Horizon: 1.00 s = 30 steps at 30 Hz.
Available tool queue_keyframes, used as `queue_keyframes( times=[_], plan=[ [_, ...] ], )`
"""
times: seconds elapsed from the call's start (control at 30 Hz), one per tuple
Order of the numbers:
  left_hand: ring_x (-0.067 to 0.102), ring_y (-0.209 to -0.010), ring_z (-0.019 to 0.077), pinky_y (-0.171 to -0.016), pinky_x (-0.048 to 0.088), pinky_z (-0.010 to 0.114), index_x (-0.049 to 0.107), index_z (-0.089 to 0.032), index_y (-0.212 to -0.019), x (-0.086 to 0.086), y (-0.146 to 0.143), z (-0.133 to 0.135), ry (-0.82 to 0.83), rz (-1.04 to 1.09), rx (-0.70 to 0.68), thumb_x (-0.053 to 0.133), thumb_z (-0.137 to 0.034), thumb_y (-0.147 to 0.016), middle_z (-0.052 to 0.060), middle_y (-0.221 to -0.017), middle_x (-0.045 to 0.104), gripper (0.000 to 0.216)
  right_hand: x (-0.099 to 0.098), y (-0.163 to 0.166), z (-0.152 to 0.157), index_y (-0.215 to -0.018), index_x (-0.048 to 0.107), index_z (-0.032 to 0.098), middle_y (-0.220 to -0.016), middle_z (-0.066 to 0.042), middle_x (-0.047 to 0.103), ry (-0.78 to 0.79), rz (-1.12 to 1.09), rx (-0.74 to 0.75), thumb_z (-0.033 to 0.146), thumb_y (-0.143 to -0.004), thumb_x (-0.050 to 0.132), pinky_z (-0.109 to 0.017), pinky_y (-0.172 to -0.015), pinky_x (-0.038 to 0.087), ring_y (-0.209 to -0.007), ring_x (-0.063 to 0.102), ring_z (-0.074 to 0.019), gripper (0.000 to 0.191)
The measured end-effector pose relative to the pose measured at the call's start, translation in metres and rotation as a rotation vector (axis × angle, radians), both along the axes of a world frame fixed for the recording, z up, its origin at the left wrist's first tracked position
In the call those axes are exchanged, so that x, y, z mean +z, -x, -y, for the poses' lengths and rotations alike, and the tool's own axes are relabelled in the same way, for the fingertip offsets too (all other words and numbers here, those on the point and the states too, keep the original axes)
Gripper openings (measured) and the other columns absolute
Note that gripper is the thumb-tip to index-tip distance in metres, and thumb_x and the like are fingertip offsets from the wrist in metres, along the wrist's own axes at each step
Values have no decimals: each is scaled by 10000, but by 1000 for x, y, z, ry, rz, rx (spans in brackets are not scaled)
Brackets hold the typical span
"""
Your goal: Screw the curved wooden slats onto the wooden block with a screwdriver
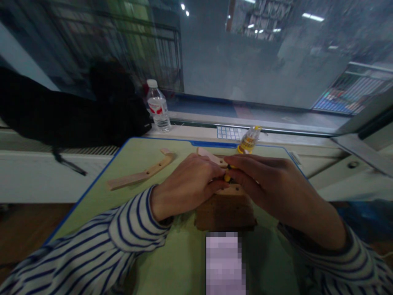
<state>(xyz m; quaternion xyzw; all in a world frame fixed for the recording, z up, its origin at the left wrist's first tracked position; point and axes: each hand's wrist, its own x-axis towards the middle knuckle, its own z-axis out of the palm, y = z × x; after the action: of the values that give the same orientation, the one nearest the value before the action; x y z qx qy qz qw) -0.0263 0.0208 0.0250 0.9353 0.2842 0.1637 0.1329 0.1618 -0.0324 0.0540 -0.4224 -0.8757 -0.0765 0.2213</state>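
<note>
Both hands meet over a dark brown wooden block (225, 213) at the middle of the table. My left hand (190, 184) is closed, its fingertips at a small yellow-and-black piece (227, 178); what exactly they grip is hidden. From the right, my right hand (273, 184) pinches that same small piece between thumb and fingers. Its kind cannot be made out. Pale wood with drilled holes shows on both sides of the fingers: one part (208, 155) behind them, another part (230, 189) in front, on the block.
A curved wooden strip (144, 173) with holes lies at the table's left. A phone with a blurred screen (225, 264) lies in front of the block. A yellow-capped bottle (249, 140) stands at the far edge, a water bottle (159, 108) on the sill beside a black bag (76, 119).
</note>
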Motion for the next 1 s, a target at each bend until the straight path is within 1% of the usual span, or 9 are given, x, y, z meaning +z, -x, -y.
queue_keyframes(
  times=[0.17,0.33,0.47,0.57,0.63,0.73,0.8,0.9,1.0],
  plan=[
    [639,-867,174,-752,436,281,698,-191,-883,-1,0,-1,21,5,3,541,-291,-905,34,-884,704,187,-4,1,-1,-1200,578,173,-1086,-78,715,23,-21,6,220,-929,510,-324,-690,562,-842,706,-213,284],
    [643,-910,174,-843,454,303,709,-210,-925,-3,0,-2,8,43,9,573,-276,-881,23,-921,716,158,-7,-1,-5,-1213,575,162,-1168,-78,685,79,-76,23,209,-946,471,-342,-859,539,-986,674,-194,290],
    [600,-1046,217,-906,454,368,610,-255,-1194,0,10,-2,-101,149,144,600,-447,-847,25,-1123,678,397,7,-15,1,-1129,620,153,-1100,-76,711,-114,-261,-13,223,-927,514,-287,-854,535,-965,675,-164,238],
    [595,-1050,202,-924,455,370,598,-257,-1200,0,25,3,-181,242,251,558,-467,-869,25,-1137,668,394,16,-31,14,-1105,633,194,-1049,-45,720,-269,-397,-146,235,-893,578,-252,-797,543,-905,680,-144,223],
    [603,-1029,197,-926,456,370,614,-243,-1163,-4,35,8,-209,274,311,554,-454,-874,30,-1118,674,362,13,-44,23,-1112,628,217,-1018,-30,720,-273,-448,-202,243,-896,572,-237,-732,554,-808,686,-129,225],
    [625,-953,197,-864,483,359,638,-232,-1085,-17,49,19,-182,232,398,549,-447,-875,36,-1044,687,313,-6,-68,34,-1090,635,228,-983,-35,724,-257,-407,-288,306,-886,584,-243,-670,568,-731,687,-138,225],
    [640,-842,177,-792,504,331,646,-231,-1032,-31,55,26,-156,226,462,524,-429,-890,27,-952,694,272,-28,-87,41,-1113,624,228,-1007,-53,720,-195,-412,-359,364,-886,572,-265,-671,579,-757,697,-162,269],
    [643,-745,156,-730,521,298,634,-214,-1018,-58,55,38,-87,251,476,511,-413,-895,17,-841,690,264,-65,-110,47,-1123,614,229,-1053,-76,707,-148,-473,-498,414,-866,584,-280,-629,589,-797,712,-198,318],
    [646,-724,157,-701,540,301,594,-189,-1081,-83,47,49,-58,276,484,532,-418,-879,28,-845,691,312,-99,-118,49,-1113,605,218,-1053,-85,699,-93,-479,-493,385,-872,577,-296,-673,595,-821,707,-200,294]
  ],
)
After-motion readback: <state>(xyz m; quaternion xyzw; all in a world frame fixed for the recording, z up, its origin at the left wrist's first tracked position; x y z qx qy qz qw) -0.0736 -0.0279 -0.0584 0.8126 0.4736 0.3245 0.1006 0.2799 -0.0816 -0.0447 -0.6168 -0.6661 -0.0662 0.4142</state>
